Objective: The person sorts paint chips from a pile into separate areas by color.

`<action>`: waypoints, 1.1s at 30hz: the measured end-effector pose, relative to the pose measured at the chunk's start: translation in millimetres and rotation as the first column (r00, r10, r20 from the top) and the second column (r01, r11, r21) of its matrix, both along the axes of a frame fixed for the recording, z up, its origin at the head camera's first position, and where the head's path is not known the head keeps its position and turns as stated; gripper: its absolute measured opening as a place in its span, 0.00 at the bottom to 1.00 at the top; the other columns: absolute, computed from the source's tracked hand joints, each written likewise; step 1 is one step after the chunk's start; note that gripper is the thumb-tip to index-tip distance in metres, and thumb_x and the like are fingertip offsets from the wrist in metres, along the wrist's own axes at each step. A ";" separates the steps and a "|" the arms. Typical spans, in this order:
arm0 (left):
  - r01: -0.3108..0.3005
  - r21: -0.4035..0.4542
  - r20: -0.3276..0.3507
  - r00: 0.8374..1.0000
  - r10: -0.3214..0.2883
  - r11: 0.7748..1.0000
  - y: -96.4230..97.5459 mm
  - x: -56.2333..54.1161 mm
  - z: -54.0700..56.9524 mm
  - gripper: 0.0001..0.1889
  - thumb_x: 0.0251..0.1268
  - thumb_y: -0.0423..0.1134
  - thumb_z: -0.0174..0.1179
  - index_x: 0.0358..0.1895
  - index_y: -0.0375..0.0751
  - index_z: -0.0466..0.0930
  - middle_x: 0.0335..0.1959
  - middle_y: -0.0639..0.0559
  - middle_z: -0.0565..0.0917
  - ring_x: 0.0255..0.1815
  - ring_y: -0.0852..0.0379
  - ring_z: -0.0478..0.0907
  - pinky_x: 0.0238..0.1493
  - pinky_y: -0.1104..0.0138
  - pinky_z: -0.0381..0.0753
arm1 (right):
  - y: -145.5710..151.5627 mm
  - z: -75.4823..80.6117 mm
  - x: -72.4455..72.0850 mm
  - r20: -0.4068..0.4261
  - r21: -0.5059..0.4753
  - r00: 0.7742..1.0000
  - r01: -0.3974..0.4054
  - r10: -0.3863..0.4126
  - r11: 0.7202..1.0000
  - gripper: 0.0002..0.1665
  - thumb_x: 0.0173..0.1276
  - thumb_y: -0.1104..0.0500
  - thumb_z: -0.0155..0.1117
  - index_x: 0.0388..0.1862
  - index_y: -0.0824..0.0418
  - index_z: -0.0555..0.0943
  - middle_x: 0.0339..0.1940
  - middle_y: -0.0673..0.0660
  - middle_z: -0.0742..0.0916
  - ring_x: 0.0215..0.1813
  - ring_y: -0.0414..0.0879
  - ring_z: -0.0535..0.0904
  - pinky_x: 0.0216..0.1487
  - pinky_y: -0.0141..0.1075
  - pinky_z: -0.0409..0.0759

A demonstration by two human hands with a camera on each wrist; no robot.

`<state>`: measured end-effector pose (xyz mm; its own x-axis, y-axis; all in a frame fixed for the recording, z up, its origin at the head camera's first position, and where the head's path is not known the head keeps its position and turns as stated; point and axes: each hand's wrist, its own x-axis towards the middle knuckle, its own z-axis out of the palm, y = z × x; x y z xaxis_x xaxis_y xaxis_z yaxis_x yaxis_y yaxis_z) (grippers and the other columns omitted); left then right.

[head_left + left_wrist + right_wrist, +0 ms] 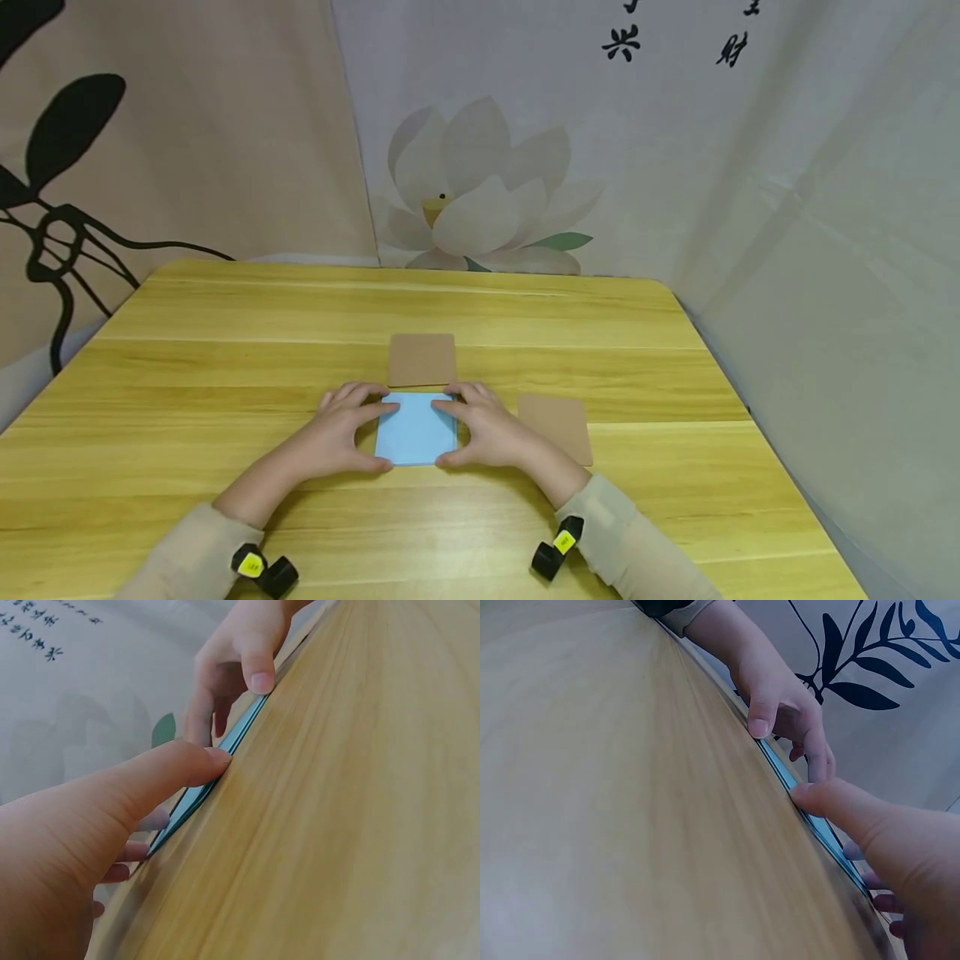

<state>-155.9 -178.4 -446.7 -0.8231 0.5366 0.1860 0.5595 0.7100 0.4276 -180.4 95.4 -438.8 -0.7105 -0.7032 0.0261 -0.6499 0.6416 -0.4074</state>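
Note:
A thin light-blue square sheet (pixel 417 429) lies flat at the middle of the table, with more than one layer showing along its near edge. My left hand (pixel 341 429) grips its left side, thumb at the near corner and fingers at the far corner. On the opposite side my right hand (pixel 487 425) holds it the same way. Both index fingers rest on its top face. In the left wrist view the sheet's edge (pixel 196 799) bows slightly near the left thumb. The right wrist view shows the sheet (pixel 821 829) edge-on between both thumbs.
One brown square card (pixel 422 360) with rounded corners lies just beyond the blue sheet. Another brown card (pixel 557 427) is to the right, partly behind my right wrist. The wooden table (pixel 247 333) reaches back to a printed curtain (pixel 637 167).

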 end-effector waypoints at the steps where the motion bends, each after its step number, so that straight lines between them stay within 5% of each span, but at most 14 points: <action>1: 0.002 0.002 0.000 1.000 -0.002 1.000 0.1 -0.1 0.0 0.44 0.40 0.63 0.72 0.62 0.41 0.76 0.64 0.42 0.68 0.65 0.41 0.59 0.56 0.45 0.53 | 0.4 -0.1 0.0 0.005 0.003 1.000 -0.001 0.001 1.000 0.49 0.55 0.35 0.69 0.72 0.54 0.67 0.72 0.56 0.64 0.71 0.51 0.55 0.67 0.50 0.57; 16: -0.002 0.070 -0.027 1.000 0.003 0.998 10.1 -3.7 1.8 0.44 0.42 0.64 0.71 0.65 0.46 0.74 0.66 0.45 0.67 0.66 0.44 0.58 0.57 0.43 0.51 | 22.9 4.9 5.3 0.011 -0.093 1.000 -0.007 0.008 0.996 0.50 0.54 0.36 0.71 0.72 0.53 0.66 0.73 0.59 0.62 0.72 0.54 0.53 0.64 0.54 0.61; 33: 0.045 0.075 -0.022 0.999 -0.044 0.996 67.6 -7.8 0.4 0.46 0.42 0.65 0.70 0.67 0.46 0.72 0.68 0.48 0.66 0.67 0.47 0.57 0.59 0.45 0.54 | 92.2 7.6 18.6 0.017 -0.126 0.993 0.115 -0.114 0.985 0.51 0.51 0.39 0.75 0.71 0.53 0.68 0.73 0.59 0.64 0.72 0.53 0.53 0.64 0.58 0.57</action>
